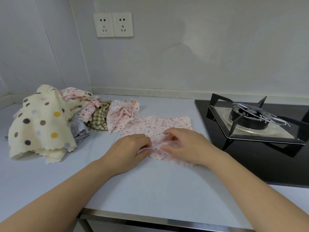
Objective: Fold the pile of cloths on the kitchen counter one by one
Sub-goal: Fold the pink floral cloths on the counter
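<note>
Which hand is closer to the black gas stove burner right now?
Right. The right hand pinches the pink floral cloth on its stove side, nearer the black gas stove burner; the left hand pinches the same cloth farther left.

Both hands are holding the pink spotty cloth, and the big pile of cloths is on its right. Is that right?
Not quite. The head view shows the pile of cloths on its left; the stove is on its right. The left hand and right hand do hold the pink spotty cloth.
</note>
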`<state>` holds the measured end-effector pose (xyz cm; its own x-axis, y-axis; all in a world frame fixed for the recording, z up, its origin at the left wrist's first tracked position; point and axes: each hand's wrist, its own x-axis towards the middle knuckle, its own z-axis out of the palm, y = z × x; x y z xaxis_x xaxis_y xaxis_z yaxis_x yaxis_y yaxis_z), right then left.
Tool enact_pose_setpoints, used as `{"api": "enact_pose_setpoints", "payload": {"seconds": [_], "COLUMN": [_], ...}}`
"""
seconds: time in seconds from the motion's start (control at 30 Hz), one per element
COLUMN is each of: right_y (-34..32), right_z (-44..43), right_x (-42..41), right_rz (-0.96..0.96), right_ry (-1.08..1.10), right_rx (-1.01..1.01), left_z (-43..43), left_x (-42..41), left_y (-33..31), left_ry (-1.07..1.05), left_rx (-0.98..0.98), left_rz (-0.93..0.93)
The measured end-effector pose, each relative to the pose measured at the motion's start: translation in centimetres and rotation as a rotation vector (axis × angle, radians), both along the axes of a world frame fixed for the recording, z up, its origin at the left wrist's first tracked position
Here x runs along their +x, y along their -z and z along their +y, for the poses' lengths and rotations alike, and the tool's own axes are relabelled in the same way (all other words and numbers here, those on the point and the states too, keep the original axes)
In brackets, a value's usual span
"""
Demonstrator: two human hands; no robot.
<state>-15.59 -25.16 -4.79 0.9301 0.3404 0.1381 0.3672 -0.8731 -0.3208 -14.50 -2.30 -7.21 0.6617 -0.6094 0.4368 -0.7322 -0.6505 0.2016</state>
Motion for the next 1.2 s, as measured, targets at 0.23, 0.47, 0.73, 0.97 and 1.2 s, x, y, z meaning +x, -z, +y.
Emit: {"api": "enact_pose_setpoints", "payload": {"seconds": [0.23, 0.47, 0.73, 0.97, 1.2], "right_y": [0.4, 1.5, 1.0, 0.9, 0.4], "right_z": [0.3, -1.6, -2.4, -2.4, -2.6], "right_x": [0.0, 2.0, 2.0, 2.2, 2.3], "right_rz": [-0.043, -0.103, -0.188, -0.256, -0.277], "right_ry": [-0.016, 0.115, 0.205, 0.171, 0.260], "right_rx": [-0.087, 0.102, 0.412, 0.618, 0.803], "left_z": [-0.3, -0.3, 0.2, 0.6, 0.7], "left_x": [-0.1, -0.2, 0.8, 0.6, 0.9], "left_y": [0.1, 0.3, 0.9, -0.6, -1.1], "left_ry": [-0.175, -0.243, -0.340, -0.503, -0.513], "left_rx": [-0.127, 0.006, -0.194, -0.580, -0.819], "left_rz": [0.021, -0.064, 0.040, 0.066, 0.187]}}
